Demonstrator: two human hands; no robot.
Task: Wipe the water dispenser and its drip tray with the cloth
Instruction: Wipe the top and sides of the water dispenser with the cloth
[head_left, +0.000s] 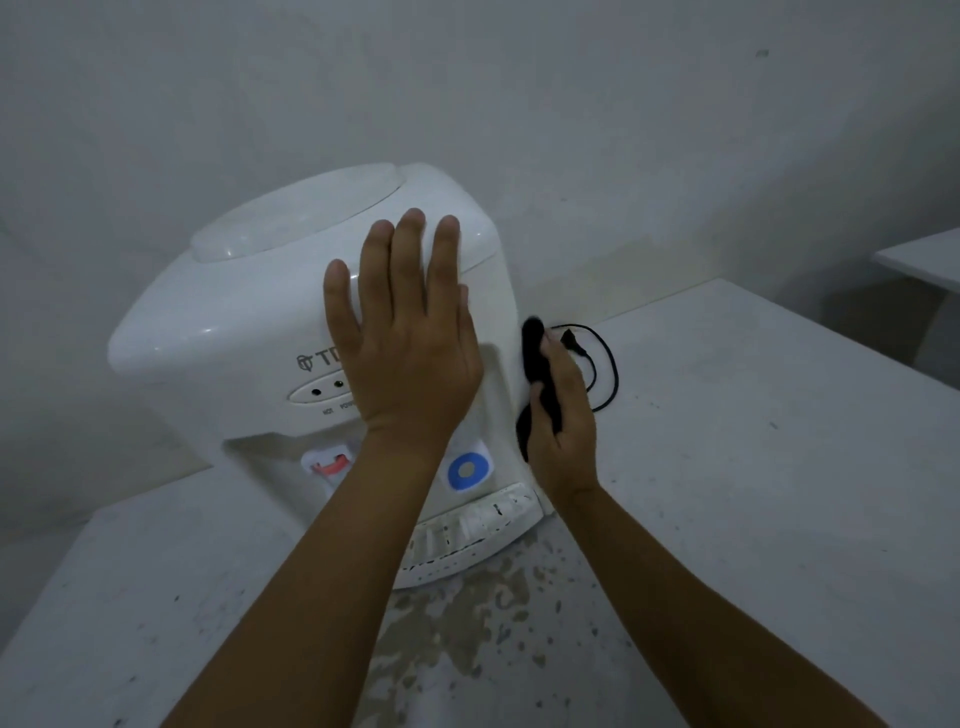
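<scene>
Looking down from the head camera: white water dispenser (249, 312) stands on a pale counter (753, 467) close to the wall, tilted in frame. Left hand (410, 332) lies flat on the dispenser's upper front edge, fingers straight and spread slightly, tips reaching onto the top near the round lid (296, 218), palm covering part of the logo and the indicator panel; it grips nothing, just presses. Left forearm comes up from bottom centre, crossing in front of the taps. Right hand (563, 415) is at the dispenser's right side wall, fingers curled round a black cloth (535, 364), which is bunched and pressed against that side panel; cloth shows above and below the fingers. Right forearm enters from bottom right, wrist roughly level with the drip tray. Drip tray (467, 535) sits at the base front, slotted, with dark grime marks, partly hidden by the left forearm. Red tap (330, 462) at left, blue tap (469, 469) at right, both under the overhang. Black cord (605, 364) loops on the counter just behind the right hand. Counter in front of the tray shows a blotchy wet or stained patch (467, 623).
</scene>
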